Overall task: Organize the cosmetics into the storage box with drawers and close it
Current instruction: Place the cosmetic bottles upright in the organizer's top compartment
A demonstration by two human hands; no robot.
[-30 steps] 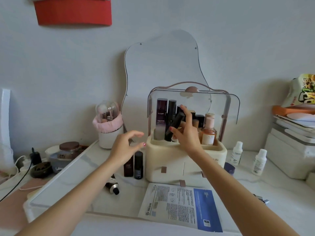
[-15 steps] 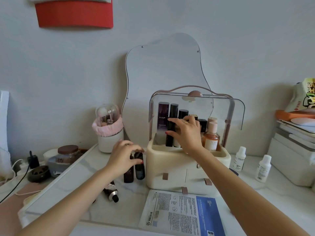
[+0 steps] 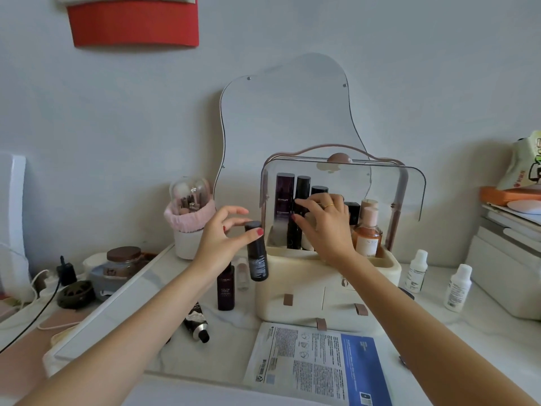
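Head view: the cream storage box (image 3: 328, 291) stands on the white tabletop (image 3: 231, 326) with its clear hinged lid (image 3: 377, 183) raised, so the closing step is not yet done. The upper compartment already holds several upright items: a tall dark Revitalift bottle (image 3: 284, 197), a black tube (image 3: 301, 194) beside it, further dark containers behind, and an amber pump bottle (image 3: 368, 235) at the right end. The right hand (image 3: 325, 224) is inside this compartment, fingers curled around the dark containers; whether it grips one or only steadies them cannot be determined, since the hand covers the contact. The left hand (image 3: 222, 238) pinches the cap of a black cylindrical bottle (image 3: 257, 253) between thumb and fingertips and holds it clear of the tabletop, just left of the box and level with its rim. Items remaining outside the box: a dark L'Oreal bottle (image 3: 225, 288) standing just left of the box, a small clear bottle (image 3: 242, 273) behind it, a black-capped tube (image 3: 196, 322) lying on the tabletop, a sheet-mask packet (image 3: 316, 367) in front of the drawers, and two white bottles (image 3: 417, 271) (image 3: 458, 288) to the right. The front drawers (image 3: 292, 300) appear shut; their contents are not visible. Assessment: loading is partly complete, with roughly half the loose items outstanding, followed by lowering the lid.
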